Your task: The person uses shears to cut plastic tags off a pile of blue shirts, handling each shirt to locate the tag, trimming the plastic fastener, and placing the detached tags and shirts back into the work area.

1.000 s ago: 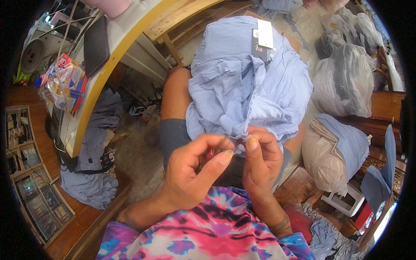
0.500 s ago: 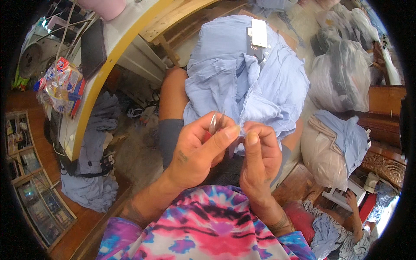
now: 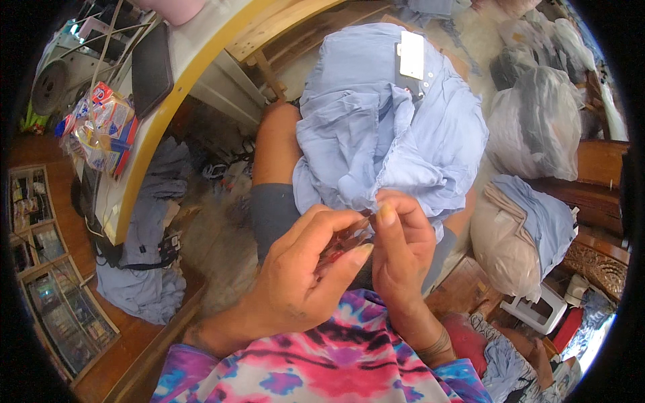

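Observation:
A light blue garment lies bunched over my lap, with a white tag and a dark one at its far end. Between the fingers and thumb of my left hand is a small pair of thread snips, red at the grip with metal blades, partly hidden by the fingers. The blades point toward my right hand, close to its fingertips. That right hand is closed in a pinch on the garment's near edge; any thread there is too fine to make out.
To the left, a table with a yellow edge holds a dark flat case and a colourful plastic packet. More blue cloth hangs below it. Stuffed plastic bags stand at the right. A person sits at the lower right.
My left hand has turned the snips so their blades, upright before, now point at the right hand's pinch. The view has shifted slightly, and the other person's arm has lowered.

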{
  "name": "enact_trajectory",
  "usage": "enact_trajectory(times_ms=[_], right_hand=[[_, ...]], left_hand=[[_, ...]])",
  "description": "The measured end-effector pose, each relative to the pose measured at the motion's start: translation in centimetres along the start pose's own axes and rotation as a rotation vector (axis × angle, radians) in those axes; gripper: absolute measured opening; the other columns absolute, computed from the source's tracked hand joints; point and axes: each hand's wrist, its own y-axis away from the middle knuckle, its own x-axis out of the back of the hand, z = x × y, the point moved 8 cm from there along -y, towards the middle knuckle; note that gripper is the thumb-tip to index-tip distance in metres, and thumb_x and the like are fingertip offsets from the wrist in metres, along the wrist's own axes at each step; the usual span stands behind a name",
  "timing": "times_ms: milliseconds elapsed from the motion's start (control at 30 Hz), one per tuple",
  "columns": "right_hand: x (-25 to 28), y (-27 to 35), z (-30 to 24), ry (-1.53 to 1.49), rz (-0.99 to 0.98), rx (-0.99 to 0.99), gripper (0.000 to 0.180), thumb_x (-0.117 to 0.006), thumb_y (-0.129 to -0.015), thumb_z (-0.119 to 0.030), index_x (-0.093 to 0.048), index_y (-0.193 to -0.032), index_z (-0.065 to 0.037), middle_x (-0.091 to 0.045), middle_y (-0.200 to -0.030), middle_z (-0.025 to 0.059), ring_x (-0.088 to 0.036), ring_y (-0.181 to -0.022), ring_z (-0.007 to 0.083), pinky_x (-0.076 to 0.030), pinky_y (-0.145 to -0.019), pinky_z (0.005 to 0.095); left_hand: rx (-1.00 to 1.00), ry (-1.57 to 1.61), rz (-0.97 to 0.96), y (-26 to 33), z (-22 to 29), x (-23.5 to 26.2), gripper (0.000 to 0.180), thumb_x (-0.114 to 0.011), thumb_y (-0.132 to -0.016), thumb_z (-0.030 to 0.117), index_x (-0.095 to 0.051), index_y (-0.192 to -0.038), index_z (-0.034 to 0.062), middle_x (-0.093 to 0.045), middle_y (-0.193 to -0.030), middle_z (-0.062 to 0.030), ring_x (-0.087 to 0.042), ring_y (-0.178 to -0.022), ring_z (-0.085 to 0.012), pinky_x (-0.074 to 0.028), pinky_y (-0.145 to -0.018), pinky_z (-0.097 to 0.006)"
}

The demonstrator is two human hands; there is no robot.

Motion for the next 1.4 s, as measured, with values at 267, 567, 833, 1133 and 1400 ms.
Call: enact_trajectory(times_ms=[267, 567, 833, 1133, 1400], right_hand=[[0.1, 0.3, -0.2, 0.052, -0.016, 0.063, 0.013, -0.066, -0.102, -0.008, -0.064, -0.11, 0.002, -0.063, -0.116, 0.0075, -0.055, -0.098, 0.009, -0.044, -0.089, 0.0249], [0.3, 0.2, -0.3, 0.072, -0.029, 0.065, 0.014, -0.064, -0.103, -0.01, -0.064, -0.109, 0.002, -0.063, -0.115, 0.0078, -0.055, -0.101, 0.0101, -0.044, -0.091, 0.0252], [0.0, 0.0, -0.6, 0.091, -0.047, 0.04, 0.012, -0.063, -0.104, -0.01, -0.064, -0.108, 0.002, -0.064, -0.114, 0.008, -0.055, -0.1, 0.0106, -0.044, -0.09, 0.0257], [-0.5, -0.7, -0.5, 0.104, -0.066, -0.025, 0.013, -0.063, -0.104, -0.011, -0.064, -0.108, 0.001, -0.066, -0.107, 0.006, -0.057, -0.095, 0.0097, -0.045, -0.087, 0.0249], [-1.1, -1.0, -0.4, 0.138, -0.139, -0.013, 0.012, -0.061, -0.106, -0.009, -0.063, -0.109, 0.003, -0.063, -0.106, 0.0058, -0.058, -0.092, 0.0096, -0.047, -0.086, 0.0262]], left_hand=[[-0.054, -0.138, 0.12, 0.0, 0.1, 0.2, 0.035, -0.08, -0.085, 0.003, -0.067, -0.118, -0.0032, -0.068, -0.1, -0.0124, -0.066, -0.083, -0.0167, -0.052, -0.072, -0.028], [-0.042, -0.083, 0.12, -0.1, -0.6, 0.3, 0.033, -0.08, -0.087, 0.005, -0.067, -0.116, -0.005, -0.067, -0.097, -0.012, -0.064, -0.081, -0.016, -0.051, -0.072, -0.028], [-0.016, -0.064, 0.071, -0.1, -0.9, 0.3, 0.032, -0.078, -0.089, 0.006, -0.067, -0.116, -0.0049, -0.066, -0.096, -0.0099, -0.061, -0.081, -0.0125, -0.049, -0.071, -0.026], [0.078, 0.233, 0.043, 0.4, -3.6, -0.5, 0.029, -0.072, -0.098, 0.008, -0.064, -0.123, -0.0055, -0.065, -0.101, -0.0048, -0.059, -0.083, -0.007, -0.047, -0.072, -0.022], [0.266, 0.573, 0.125, 0.2, -3.7, -1.1, 0.027, -0.069, -0.102, 0.018, -0.064, -0.116, -0.0043, -0.063, -0.082, -0.0006, -0.047, -0.057, 0.0005, -0.033, -0.048, -0.018]])
